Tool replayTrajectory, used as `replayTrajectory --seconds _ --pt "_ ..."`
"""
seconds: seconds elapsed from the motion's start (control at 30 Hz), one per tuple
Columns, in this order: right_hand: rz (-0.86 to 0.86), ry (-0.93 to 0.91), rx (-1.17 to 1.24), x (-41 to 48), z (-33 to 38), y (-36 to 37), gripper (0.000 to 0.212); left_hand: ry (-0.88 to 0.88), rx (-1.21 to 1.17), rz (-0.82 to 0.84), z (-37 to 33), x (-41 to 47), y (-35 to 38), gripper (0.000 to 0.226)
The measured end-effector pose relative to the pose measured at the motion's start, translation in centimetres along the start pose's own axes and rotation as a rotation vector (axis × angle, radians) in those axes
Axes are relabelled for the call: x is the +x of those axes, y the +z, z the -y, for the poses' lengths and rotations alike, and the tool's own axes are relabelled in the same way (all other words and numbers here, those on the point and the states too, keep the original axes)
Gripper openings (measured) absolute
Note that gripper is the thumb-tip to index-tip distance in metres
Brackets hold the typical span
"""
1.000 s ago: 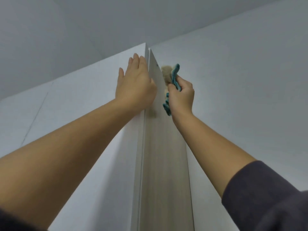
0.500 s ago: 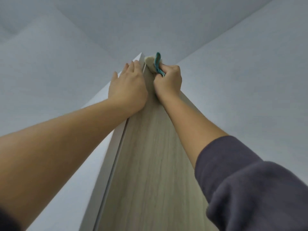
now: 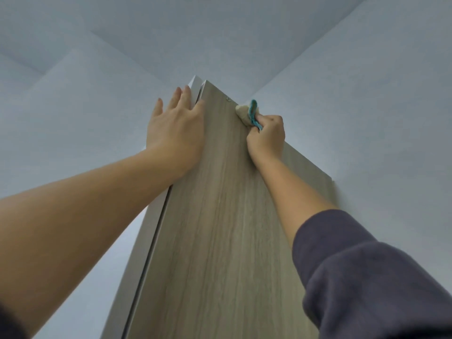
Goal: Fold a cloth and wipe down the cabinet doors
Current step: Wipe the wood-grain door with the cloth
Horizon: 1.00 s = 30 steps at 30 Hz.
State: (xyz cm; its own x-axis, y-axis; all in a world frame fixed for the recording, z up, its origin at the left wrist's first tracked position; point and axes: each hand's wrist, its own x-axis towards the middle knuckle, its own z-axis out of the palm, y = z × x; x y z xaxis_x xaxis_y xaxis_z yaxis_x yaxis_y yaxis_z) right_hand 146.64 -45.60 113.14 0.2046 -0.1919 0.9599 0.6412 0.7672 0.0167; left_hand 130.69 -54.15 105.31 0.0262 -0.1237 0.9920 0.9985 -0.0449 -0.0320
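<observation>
An open cabinet door [image 3: 220, 216] with a wood-grain inner face rises up the middle of the head view. My left hand [image 3: 176, 128] lies flat with straight fingers against its upper left edge, near the top corner. My right hand [image 3: 266, 135] grips a folded cloth [image 3: 247, 113], cream with a teal side, and presses it on the door's upper right edge. A small round fitting [image 3: 228, 99] sits on the door just above the cloth.
The white front of the door [image 3: 156, 216] shows as a narrow strip on the left. Pale walls [image 3: 367, 118] and the ceiling [image 3: 195, 33] surround the door top. My dark sleeve [image 3: 367, 277] fills the lower right.
My right hand has slid the cloth from the top middle of the door across to its right edge. More of the wood face is turned toward me. My left hand stayed near the top.
</observation>
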Motion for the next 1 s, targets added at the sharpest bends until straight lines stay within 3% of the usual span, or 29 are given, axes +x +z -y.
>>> replayTrajectory --seconds 0.2,0.4,0.57,0.73,1.0 --pt "-0.031 0.085 -0.020 0.1 -4.7 -1.7 0.039 0.029 0.108 0.007 -0.5 0.0 -0.3 0.061" --pt "-0.036 0.102 -0.238 0.6 -10.2 -3.9 0.039 -0.044 0.202 0.011 -2.4 0.3 0.1 0.055" --pt "-0.007 0.215 -0.331 0.8 -15.1 -5.9 0.045 -0.127 0.121 -0.006 -2.6 0.0 0.1 0.048" --pt "0.047 0.320 -0.386 1.0 -19.6 -8.6 0.030 -0.097 0.065 -0.016 -2.4 0.0 0.6 0.046" --pt "0.181 0.280 -0.692 2.3 -24.2 -9.2 0.029 -0.108 0.028 -0.036 -2.3 -0.2 0.7 0.052"
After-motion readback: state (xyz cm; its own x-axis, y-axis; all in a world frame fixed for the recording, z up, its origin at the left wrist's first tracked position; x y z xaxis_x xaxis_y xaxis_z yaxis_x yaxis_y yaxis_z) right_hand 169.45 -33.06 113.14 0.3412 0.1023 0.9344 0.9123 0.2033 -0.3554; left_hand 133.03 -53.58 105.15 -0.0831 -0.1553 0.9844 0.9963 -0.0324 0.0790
